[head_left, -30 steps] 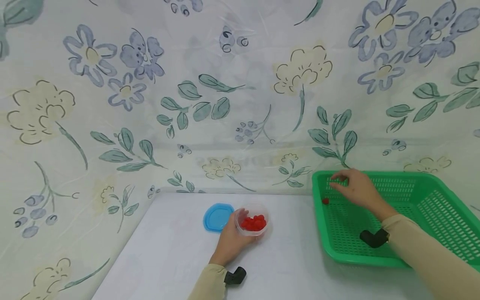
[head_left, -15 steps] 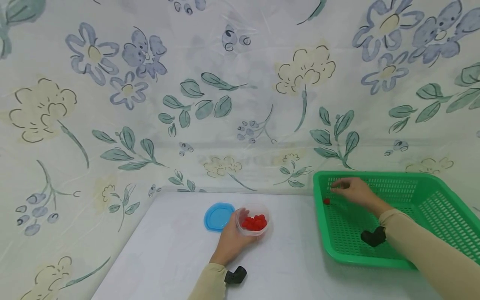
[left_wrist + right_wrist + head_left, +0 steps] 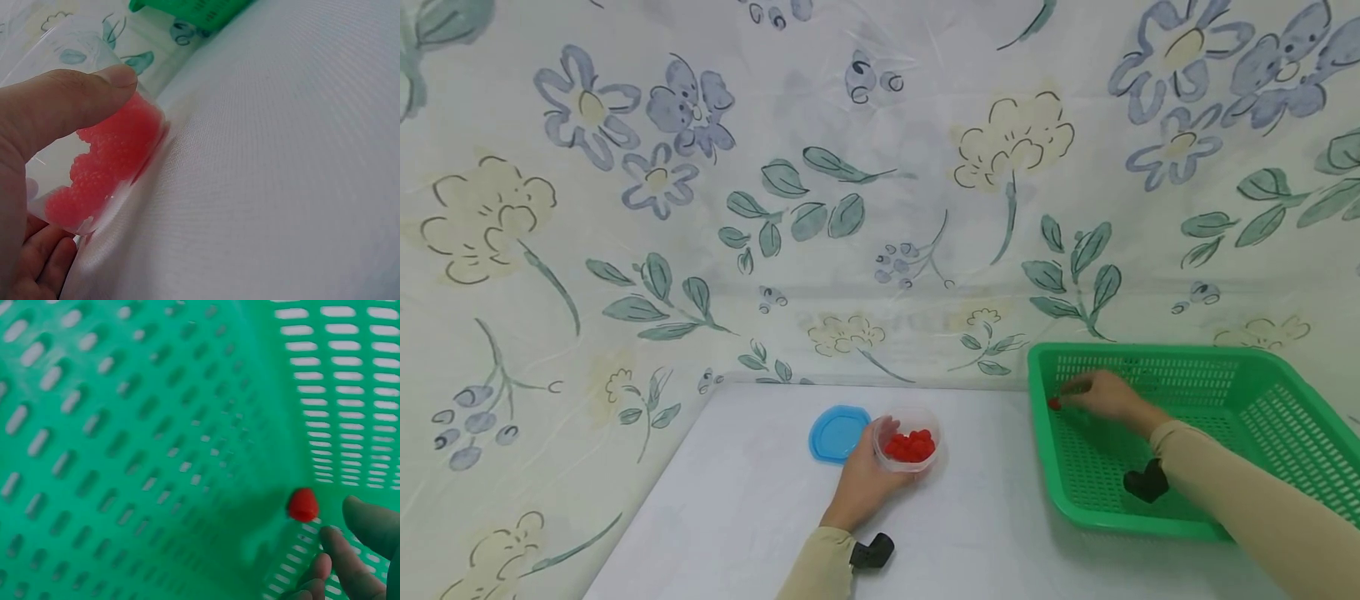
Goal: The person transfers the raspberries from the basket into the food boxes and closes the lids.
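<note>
My left hand (image 3: pixel 859 483) grips a clear plastic tub (image 3: pixel 917 419), its thumb across the near side. Several red raspberries (image 3: pixel 119 147) lie in the bottom of the tub, which leans on the white tabletop. My right hand (image 3: pixel 1108 397) reaches down inside a green plastic basket (image 3: pixel 1054 487). There, a single raspberry (image 3: pixel 304 505) sits in the corner at the basket's left wall. The right thumb and forefinger are parted just beside this raspberry, and a small gap shows between them and it in the right wrist view.
A blue lid (image 3: pixel 835 433) lies on the white table (image 3: pixel 722 500), behind and left of the tub. The basket's slotted walls rise around the right hand. A flower-patterned cloth (image 3: pixel 880 192) hangs behind the table.
My right hand has lowered into the basket, its fingertips coming down close to the lone raspberry. The left hand and the tub have stayed in place.
</note>
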Demonstrator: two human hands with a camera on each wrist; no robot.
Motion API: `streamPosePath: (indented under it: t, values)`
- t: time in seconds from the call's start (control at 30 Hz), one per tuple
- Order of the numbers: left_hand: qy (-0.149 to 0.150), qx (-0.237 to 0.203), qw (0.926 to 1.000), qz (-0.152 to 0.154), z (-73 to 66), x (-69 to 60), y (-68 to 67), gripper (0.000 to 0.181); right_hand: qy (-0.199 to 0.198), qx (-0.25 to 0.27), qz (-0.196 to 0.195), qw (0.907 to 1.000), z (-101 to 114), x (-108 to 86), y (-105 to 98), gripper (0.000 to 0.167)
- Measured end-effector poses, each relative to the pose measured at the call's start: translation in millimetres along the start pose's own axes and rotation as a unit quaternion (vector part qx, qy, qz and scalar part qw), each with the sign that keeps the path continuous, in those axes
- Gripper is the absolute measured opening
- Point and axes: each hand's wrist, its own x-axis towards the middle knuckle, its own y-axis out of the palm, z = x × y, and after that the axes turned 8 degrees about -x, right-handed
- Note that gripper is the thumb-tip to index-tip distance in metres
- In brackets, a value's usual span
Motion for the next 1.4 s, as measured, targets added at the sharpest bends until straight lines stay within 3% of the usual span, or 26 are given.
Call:
streamPosePath:
  t: [0.87, 1.4]
  values:
    - [-0.001, 0.000, 1.0000, 0.001, 1.3, -0.5, -0.1, 0.096, -0.011, -0.070, -0.007, 0.9975, 4.4, 4.2, 18.7, 0.028]
    - [0.003, 0.003, 1.0000, 0.001, 2.0, 0.4, -0.3, 0.095, -0.039, -0.049, -0.022, 0.9978, 14.4, -7.4, -5.6, 0.028]
